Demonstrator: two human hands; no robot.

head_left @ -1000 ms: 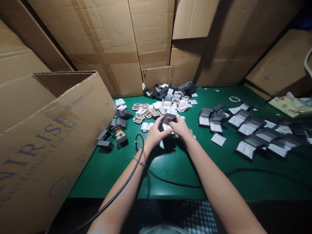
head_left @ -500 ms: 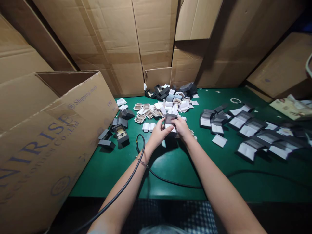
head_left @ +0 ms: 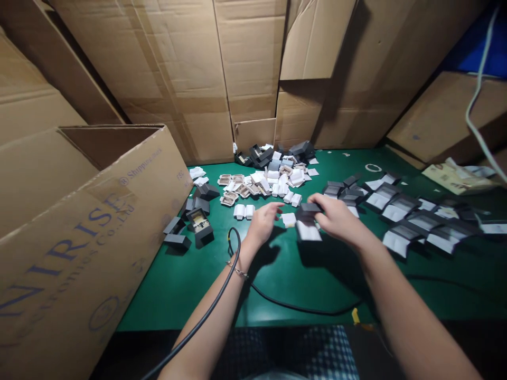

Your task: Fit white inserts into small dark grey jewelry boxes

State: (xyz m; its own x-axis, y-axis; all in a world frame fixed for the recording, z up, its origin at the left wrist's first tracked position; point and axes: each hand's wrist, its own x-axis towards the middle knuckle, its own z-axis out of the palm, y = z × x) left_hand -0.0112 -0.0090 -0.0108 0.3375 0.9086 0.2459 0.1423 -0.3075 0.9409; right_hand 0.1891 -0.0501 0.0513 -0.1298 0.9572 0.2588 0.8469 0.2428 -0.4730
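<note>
My right hand (head_left: 336, 217) grips a small black hinged box (head_left: 309, 221) by its raised lid. White lining shows in the box, which is held a little above the green table. My left hand (head_left: 264, 224) holds nothing, its fingers apart and reaching toward the middle. A white card (head_left: 288, 220) lies on the table between the hands. Just beyond my left hand is a white folded insert (head_left: 244, 211). Farther back is a heap of white and beige inserts (head_left: 257, 182), with black boxes (head_left: 261, 155) behind it.
Rows of open black boxes with white lining (head_left: 396, 211) stand at the right. More black boxes (head_left: 200, 224) sit at the left, beside a large cardboard carton (head_left: 130, 211). A black cable (head_left: 293, 307) loops over my left forearm and the green table (head_left: 190, 295). Cardboard (head_left: 178, 79) walls the back.
Both hands were on the black box; my left hand has let go. My right hand has carried the box to the right, and the white card has come into view.
</note>
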